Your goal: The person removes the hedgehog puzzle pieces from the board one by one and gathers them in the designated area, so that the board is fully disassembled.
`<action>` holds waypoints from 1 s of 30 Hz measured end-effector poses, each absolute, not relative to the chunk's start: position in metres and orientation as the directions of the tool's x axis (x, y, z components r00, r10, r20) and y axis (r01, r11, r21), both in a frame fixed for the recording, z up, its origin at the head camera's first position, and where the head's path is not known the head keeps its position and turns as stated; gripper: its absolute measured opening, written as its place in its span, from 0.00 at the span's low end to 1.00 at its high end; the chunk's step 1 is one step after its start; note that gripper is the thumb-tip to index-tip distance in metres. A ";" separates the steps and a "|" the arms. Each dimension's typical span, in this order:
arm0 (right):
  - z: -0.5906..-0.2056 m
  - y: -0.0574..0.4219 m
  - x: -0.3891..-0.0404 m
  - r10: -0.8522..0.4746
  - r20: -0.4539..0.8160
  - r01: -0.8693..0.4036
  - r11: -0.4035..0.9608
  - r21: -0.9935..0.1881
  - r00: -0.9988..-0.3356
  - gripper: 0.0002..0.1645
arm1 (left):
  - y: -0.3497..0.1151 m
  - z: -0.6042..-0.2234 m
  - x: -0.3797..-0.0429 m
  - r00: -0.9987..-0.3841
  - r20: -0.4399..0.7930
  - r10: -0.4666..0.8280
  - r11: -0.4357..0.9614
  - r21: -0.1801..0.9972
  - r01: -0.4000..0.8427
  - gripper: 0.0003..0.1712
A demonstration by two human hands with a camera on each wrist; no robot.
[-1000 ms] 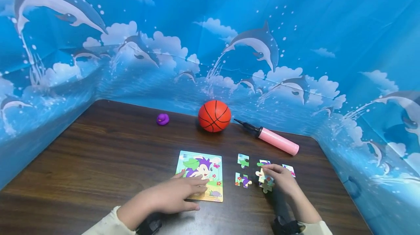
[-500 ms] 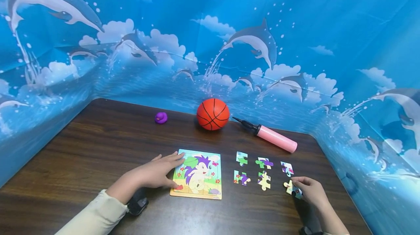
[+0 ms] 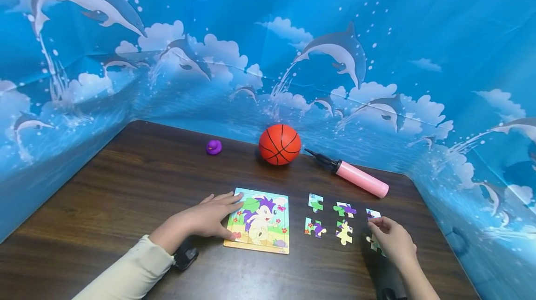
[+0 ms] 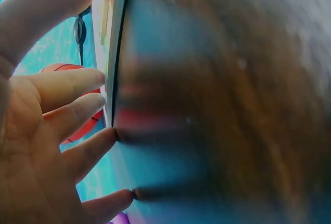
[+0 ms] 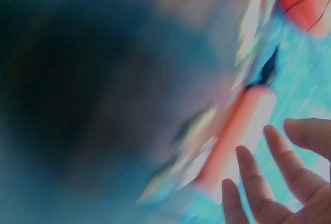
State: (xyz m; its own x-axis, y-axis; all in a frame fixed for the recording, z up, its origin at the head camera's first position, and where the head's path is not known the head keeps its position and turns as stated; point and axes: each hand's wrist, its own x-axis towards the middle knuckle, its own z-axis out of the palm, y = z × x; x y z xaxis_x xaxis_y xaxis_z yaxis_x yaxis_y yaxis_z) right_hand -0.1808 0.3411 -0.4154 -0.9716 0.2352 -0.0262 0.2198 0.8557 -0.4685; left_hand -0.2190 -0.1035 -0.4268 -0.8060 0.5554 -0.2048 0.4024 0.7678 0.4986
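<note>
From the head view, a person's hands work at either side of a surface point(image 3: 176, 186) in front of a blue dolphin-print backdrop point(image 3: 234, 30). The left hand point(image 3: 205, 218), fingers extended and spread, touches the left side of a square puzzle board point(image 3: 261, 221) showing a purple-haired cartoon hedgehog. Right of the board lie six jigsaw pieces point(image 3: 344, 232) in two rows of three, apart from one another. The right hand point(image 3: 392, 240) is over the rightmost pair, its thumb and fingertips beside the upper piece point(image 3: 372, 214) and partly covering the lower one. A purple rubber duck point(image 3: 214, 147), an orange toy basketball point(image 3: 279, 144) and a pink hand pump point(image 3: 362, 179) line the far edge.

The left wrist view shows the left hand's outstretched fingers reaching the board's edge and the surface, gripping nothing.

In the right wrist view, the right hand's fingers are parted and loosely extended, with nothing visible between them; the pump lies beyond. Blur obscures the nearby pieces.
</note>
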 end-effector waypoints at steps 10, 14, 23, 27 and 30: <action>-0.397 0.187 -0.196 -0.217 0.068 -0.218 0.803 -0.554 -0.974 0.05 | -0.101 -0.424 -0.216 -0.817 -0.208 0.538 0.788 0.467 0.401 0.47; -0.406 0.134 -0.203 -0.406 -0.052 -0.304 0.757 -0.579 -0.912 0.08 | -0.098 -0.423 -0.214 -0.818 -0.199 0.540 0.784 0.473 0.402 0.46; -0.416 0.095 -0.210 -0.482 -0.203 -0.303 0.771 -0.560 -0.852 0.28 | -0.092 -0.427 -0.209 -0.821 -0.149 0.551 0.761 0.493 0.422 0.58; -0.415 0.093 -0.208 -0.466 -0.216 -0.294 0.791 -0.536 -0.858 0.33 | -0.096 -0.425 -0.209 -0.818 -0.155 0.554 0.764 0.486 0.425 0.59; -0.413 0.091 -0.209 -0.467 -0.226 -0.297 0.799 -0.523 -0.855 0.35 | -0.098 -0.424 -0.210 -0.818 -0.165 0.550 0.771 0.476 0.423 0.60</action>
